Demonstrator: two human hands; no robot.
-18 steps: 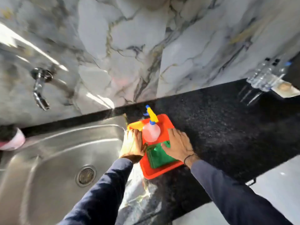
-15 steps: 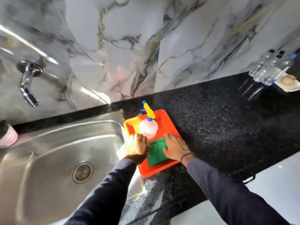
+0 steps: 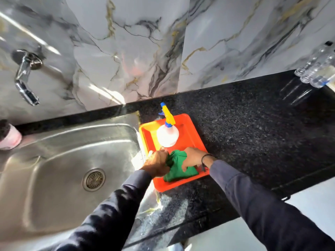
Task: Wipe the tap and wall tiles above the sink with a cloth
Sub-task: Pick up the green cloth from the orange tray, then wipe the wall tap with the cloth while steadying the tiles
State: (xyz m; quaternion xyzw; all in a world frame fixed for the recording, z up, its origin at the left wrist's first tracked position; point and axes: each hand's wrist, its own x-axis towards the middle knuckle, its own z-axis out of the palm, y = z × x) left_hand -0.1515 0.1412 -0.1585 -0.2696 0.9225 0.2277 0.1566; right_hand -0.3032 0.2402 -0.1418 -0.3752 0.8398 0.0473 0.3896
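A green cloth (image 3: 178,168) lies bunched in the near half of an orange tray (image 3: 192,129) on the black counter. My left hand (image 3: 155,164) grips the cloth's left edge. My right hand (image 3: 194,157) presses on it from the right, fingers curled into the fabric. Behind the cloth in the tray stands a white spray bottle (image 3: 167,135) with a yellow and blue trigger. The chrome tap (image 3: 25,77) juts from the marble wall tiles (image 3: 126,51) at the far left, above the steel sink (image 3: 63,169).
Clear plastic bottles (image 3: 317,69) stand at the back right of the black granite counter (image 3: 253,133). A pink container (image 3: 10,138) sits at the sink's back left corner. The drain (image 3: 93,179) is in the middle of the basin.
Both hands have slid from the tray's sides onto the green cloth and bunched it up. The camera has moved closer and shifted slightly.
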